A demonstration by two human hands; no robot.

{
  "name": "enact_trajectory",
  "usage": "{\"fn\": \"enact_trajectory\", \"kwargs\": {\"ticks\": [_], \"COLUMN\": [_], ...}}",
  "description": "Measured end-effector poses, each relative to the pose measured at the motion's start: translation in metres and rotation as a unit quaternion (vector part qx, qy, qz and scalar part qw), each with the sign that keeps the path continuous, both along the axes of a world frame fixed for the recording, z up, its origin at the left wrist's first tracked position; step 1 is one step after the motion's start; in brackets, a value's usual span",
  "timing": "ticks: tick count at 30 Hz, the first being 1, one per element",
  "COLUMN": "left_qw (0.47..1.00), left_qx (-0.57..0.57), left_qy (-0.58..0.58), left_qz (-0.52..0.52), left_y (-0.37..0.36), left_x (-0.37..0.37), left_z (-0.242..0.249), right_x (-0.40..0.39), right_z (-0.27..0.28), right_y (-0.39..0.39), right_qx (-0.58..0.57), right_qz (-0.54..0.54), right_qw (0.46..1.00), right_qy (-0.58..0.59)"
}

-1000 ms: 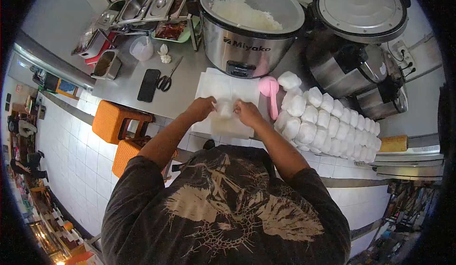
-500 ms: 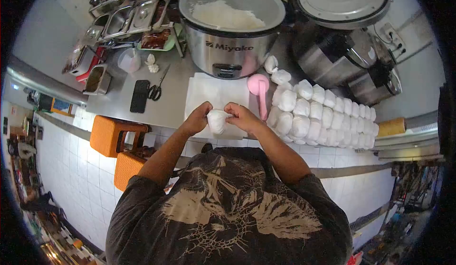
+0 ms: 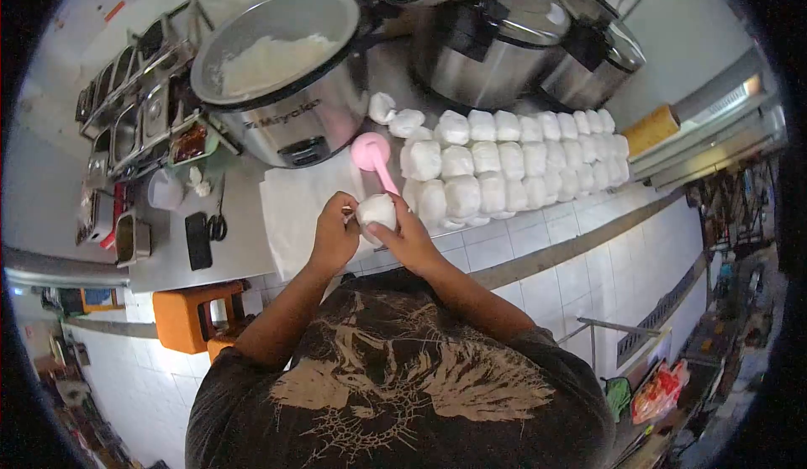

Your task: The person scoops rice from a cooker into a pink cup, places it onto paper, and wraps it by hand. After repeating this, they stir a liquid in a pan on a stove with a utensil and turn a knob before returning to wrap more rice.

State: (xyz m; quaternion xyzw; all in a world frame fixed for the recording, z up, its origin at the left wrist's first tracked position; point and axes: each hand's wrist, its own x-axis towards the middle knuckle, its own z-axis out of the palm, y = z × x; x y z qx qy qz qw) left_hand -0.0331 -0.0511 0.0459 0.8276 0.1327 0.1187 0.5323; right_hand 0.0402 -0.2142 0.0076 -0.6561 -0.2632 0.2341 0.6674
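Both hands hold one white paper-wrapped rice packet (image 3: 375,211) above the counter edge. My left hand (image 3: 332,235) grips its left side and my right hand (image 3: 407,238) pinches it from below and the right. Under the hands lies a stack of white wrapping paper (image 3: 290,204). Just behind the packet rests a pink rice scoop (image 3: 374,156). To the right, rows of several finished white packets (image 3: 496,162) are lined up on the counter. An open Miyako rice cooker (image 3: 277,74) filled with white rice stands behind.
Two more steel cookers (image 3: 525,36) stand at the back right. A black phone (image 3: 198,239), scissors (image 3: 218,217) and steel condiment trays (image 3: 139,124) lie to the left. Orange stools (image 3: 189,318) stand below the counter. A roll of brown paper (image 3: 651,129) is at the right.
The packet has been lifted off the paper stack and closed up between both hands. The view has swung to the right, so the cooker and counter now sit farther left.
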Motion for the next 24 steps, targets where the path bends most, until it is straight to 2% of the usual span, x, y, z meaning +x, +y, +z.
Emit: {"fn": "enact_trajectory", "kwargs": {"ticks": [2,3,6,7,10,11,13,14,15,18,21,24], "left_qw": [0.982,0.961,0.873,0.84,0.811,0.825,0.852,0.864,0.869,0.874,0.881,0.889], "left_qx": [-0.175,-0.259,-0.445,-0.475,-0.465,-0.422,-0.393,-0.379,-0.383,-0.367,-0.346,-0.345], "left_qy": [0.011,0.017,0.121,0.162,0.287,0.311,0.294,0.284,0.28,0.297,0.309,0.291], "left_qz": [-0.066,-0.098,-0.161,-0.207,-0.208,-0.21,-0.185,-0.172,-0.144,-0.117,-0.096,-0.081], "left_y": [-0.008,-0.012,-0.037,-0.042,-0.07,-0.075,-0.087,-0.095,-0.103,-0.114,-0.121,-0.128], "left_x": [0.01,0.016,0.029,0.033,0.046,0.049,0.054,0.057,0.058,0.058,0.057,0.057], "left_z": [-0.004,-0.004,0.006,0.013,-0.005,-0.012,-0.018,-0.019,-0.015,-0.017,-0.029,-0.026], "right_x": [0.004,0.008,0.01,0.01,0.012,0.019,0.043,0.057,0.078,0.13,0.15,0.152], "right_z": [0.025,0.027,0.067,0.06,0.059,0.06,0.033,0.024,-0.006,-0.043,-0.052,-0.048], "right_y": [-0.024,-0.038,-0.078,-0.086,-0.12,-0.133,-0.165,-0.179,-0.203,-0.234,-0.209,-0.187], "right_qx": [0.02,0.096,0.198,0.237,0.264,0.203,0.064,0.03,-0.064,-0.196,-0.244,-0.224], "right_qz": [-0.03,-0.012,0.041,0.071,0.056,-0.024,-0.223,-0.337,-0.398,-0.444,-0.45,-0.481], "right_qw": [0.999,0.983,0.92,0.917,0.903,0.924,0.954,0.934,0.913,0.869,0.839,0.839], "right_qy": [0.032,0.157,0.335,0.312,0.335,0.324,0.189,0.117,-0.055,-0.097,-0.185,-0.124]}}
